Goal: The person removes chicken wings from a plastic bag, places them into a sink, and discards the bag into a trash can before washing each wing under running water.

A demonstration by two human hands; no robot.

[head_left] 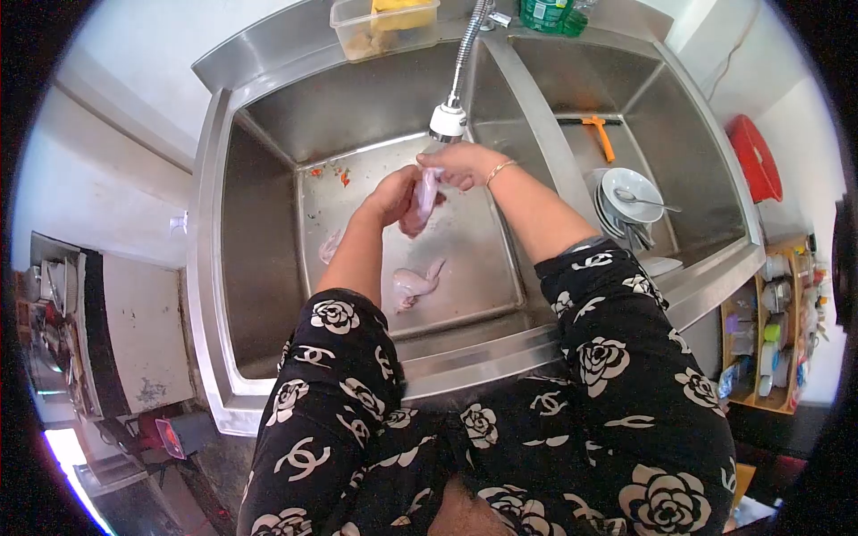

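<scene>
Under the white tap head (448, 121), a raw chicken piece (424, 202) is held between both my hands above the sink floor. My left hand (393, 194) has its fingers closed round the left side of the piece. From the right, my right hand (461, 166) grips its upper end, and some of its fingers are hidden. A raw chicken wing (417, 285) lies on the bottom of the left sink basin (465, 308) below my hands. Another raw chicken piece (330, 246) lies partly hidden behind my left forearm.
Red and orange food scraps (344, 177) lie near the basin's back left. The right basin holds stacked bowls (617, 189) with a spoon (645, 201) and an orange-handled squeegee (601, 136). A plastic tub (357, 40) and green bottle (545, 13) stand behind.
</scene>
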